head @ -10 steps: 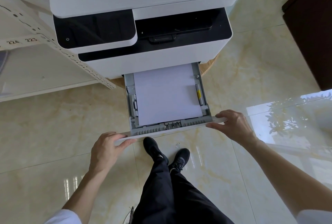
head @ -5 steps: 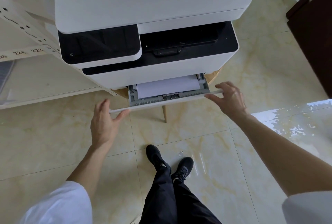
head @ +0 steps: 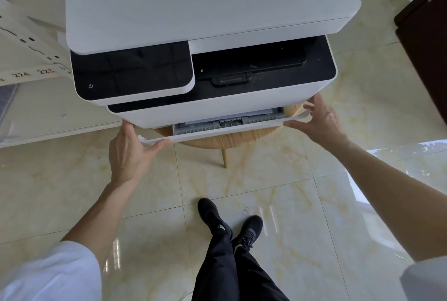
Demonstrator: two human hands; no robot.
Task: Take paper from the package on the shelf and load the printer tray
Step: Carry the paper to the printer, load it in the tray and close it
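Landmark: printer (head: 212, 10), white body with black front panels, standing on a round wooden stool (head: 225, 140) over a glossy tiled floor (head: 266, 180).

Paper tray (head: 217, 132) sat at the bottom front of the printer, nearly pushed in; only a narrow strip of its grey interior showed under the printer's lower edge. A thin sliver of white paper (head: 200, 122) was visible inside that strip, lying flat in the tray.

Left hand (head: 128, 153) was at the tray's left end, below the printer's left front corner: fingers spread, thumb pressed along the tray's front lip, fingertips touching the printer's base. Right hand (head: 319, 124) was at the tray's right end, below the printer's right front corner: fingers open and flat against the tray front, nothing gripped.

Shelf (head: 36, 63) stood left of the printer, with number labels on its edge. No paper package could be made out.
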